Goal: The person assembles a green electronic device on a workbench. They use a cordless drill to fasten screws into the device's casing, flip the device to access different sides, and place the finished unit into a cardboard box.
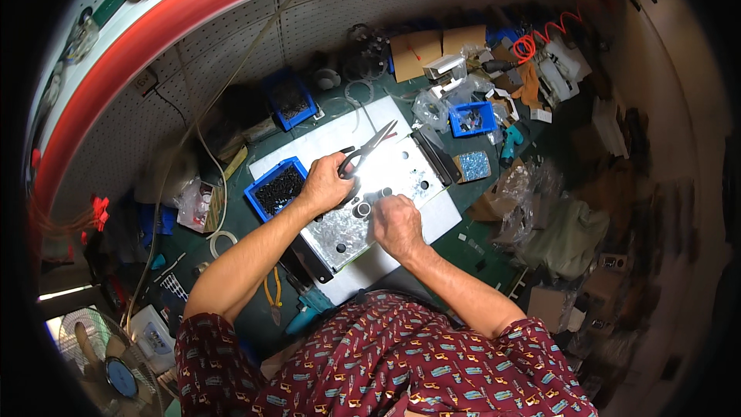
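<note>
My left hand point(328, 183) is closed round the black handles of a pair of scissors point(380, 137), whose blades point away and to the right. Below them lies a shiny metal panel point(336, 235) with round holes and black side strips, on a white board point(441, 220). My right hand point(399, 225) is closed over the panel's middle, its fingertips beside small ring-shaped parts point(361, 209). Whatever those fingers pinch is hidden. Left of the panel, near my left wrist, stands a blue bin point(292, 161) filled with small black pieces.
Behind the board are another blue bin point(308, 98) and, farther right, a smaller blue tray point(493, 125). A teal power tool point(511, 144) lies near a box of small bluish parts point(473, 166). Yellow-handled pliers point(273, 293) and a second teal tool point(310, 307) lie close to my body.
</note>
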A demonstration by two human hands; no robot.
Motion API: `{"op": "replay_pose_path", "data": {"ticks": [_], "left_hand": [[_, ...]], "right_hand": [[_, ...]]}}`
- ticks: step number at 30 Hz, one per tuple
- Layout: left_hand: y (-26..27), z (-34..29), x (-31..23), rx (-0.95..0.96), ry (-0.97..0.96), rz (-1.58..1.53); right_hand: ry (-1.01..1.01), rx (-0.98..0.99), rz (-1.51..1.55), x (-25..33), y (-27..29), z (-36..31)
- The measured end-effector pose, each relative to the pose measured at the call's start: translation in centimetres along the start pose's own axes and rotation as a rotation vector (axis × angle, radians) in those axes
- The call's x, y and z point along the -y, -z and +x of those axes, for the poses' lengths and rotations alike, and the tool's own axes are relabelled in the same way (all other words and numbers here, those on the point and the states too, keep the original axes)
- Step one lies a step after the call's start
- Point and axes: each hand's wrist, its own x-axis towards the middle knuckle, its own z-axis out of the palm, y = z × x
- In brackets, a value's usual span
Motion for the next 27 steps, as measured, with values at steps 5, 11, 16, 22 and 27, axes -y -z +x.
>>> {"op": "replay_pose_path", "data": {"ticks": [5,11,16,22,27], "left_hand": [[-0.4,0.1,0.1,0.006,-0.004,0.005],[0.0,0.4,-0.2,0.017,-0.004,0.095],[-0.3,-0.6,-0.7,0.014,-0.035,0.088],[-0.3,-1.4,-2.4,0.021,-0.004,0.120],[-1.0,-2.3,-3.1,-0.020,-0.053,0.067]], "right_hand": [[0.138,0.109,-0.097,-0.2,1.1,0.3],[-0.246,0.164,0.149,0.3,2.3,0.0],[-0.412,0.139,0.329,0.5,2.6,-1.1],[-0.660,0.156,0.649,1.2,2.8,-1.8],[-0.758,0.063,0.643,1.9,1.8,-2.2]]}}
